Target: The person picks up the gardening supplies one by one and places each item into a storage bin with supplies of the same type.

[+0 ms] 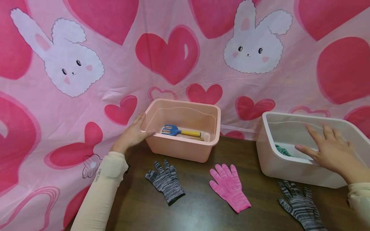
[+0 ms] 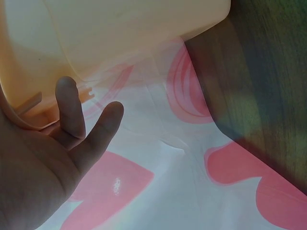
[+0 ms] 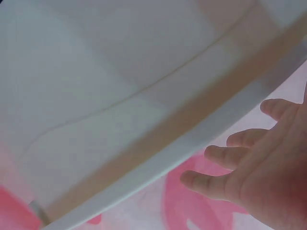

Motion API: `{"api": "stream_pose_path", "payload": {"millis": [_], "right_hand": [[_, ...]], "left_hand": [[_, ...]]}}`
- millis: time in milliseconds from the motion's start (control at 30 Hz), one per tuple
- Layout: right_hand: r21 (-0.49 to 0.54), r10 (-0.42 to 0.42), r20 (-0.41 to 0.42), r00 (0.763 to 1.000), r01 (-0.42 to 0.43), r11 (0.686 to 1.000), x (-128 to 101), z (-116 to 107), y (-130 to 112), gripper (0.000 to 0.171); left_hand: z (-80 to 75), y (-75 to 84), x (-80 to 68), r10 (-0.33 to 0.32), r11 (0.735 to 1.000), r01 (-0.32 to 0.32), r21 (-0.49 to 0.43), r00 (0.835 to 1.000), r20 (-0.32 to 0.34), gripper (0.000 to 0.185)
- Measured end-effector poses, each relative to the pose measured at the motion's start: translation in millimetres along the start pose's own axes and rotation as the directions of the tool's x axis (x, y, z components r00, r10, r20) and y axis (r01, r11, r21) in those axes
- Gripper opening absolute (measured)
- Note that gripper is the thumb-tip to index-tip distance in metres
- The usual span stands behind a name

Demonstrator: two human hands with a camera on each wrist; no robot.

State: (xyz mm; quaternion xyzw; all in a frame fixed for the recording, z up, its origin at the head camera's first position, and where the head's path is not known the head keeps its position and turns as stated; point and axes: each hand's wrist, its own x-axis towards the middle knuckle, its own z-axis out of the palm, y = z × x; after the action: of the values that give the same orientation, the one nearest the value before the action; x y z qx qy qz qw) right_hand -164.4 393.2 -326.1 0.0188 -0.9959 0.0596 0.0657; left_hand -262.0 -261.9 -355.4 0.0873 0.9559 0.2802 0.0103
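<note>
A peach plastic bin holds a small fork with blue tines and a yellow handle, beside another wooden-looking handle. At its front left corner is my left hand, with thumb and fingers spread along the rim. In the left wrist view, two fingers stand out straight beside the bin. My right hand is spread over the front of a white bin, overlapping its rim. Inside that bin lies something green and knitted.
Along the wooden table lie a grey striped glove, a pink glove and another grey striped glove. A pink cloth with hearts and rabbits hangs behind the bins and down the left side.
</note>
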Motion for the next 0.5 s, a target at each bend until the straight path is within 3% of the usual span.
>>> {"api": "stream_pose_path", "payload": {"millis": [267, 433, 500], "right_hand": [[-0.024, 0.064, -0.016, 0.998, -0.065, 0.998, -13, 0, 26, 0.102], [0.019, 0.065, -0.082, 0.995, -0.063, 0.998, -24, 3, 45, 0.101], [0.051, 0.062, -0.144, 0.988, -0.055, 0.997, -28, 7, 54, 0.102]], "left_hand": [[0.7, -0.1, 2.1, 0.057, 0.998, -0.056, 0.020, 0.998, -0.026, 0.110], [1.5, 0.9, 3.7, 0.065, 0.997, -0.065, 0.029, 0.998, -0.025, 0.109], [1.9, 1.5, 4.4, 0.057, 0.998, -0.057, 0.024, 0.998, -0.017, 0.110]]}}
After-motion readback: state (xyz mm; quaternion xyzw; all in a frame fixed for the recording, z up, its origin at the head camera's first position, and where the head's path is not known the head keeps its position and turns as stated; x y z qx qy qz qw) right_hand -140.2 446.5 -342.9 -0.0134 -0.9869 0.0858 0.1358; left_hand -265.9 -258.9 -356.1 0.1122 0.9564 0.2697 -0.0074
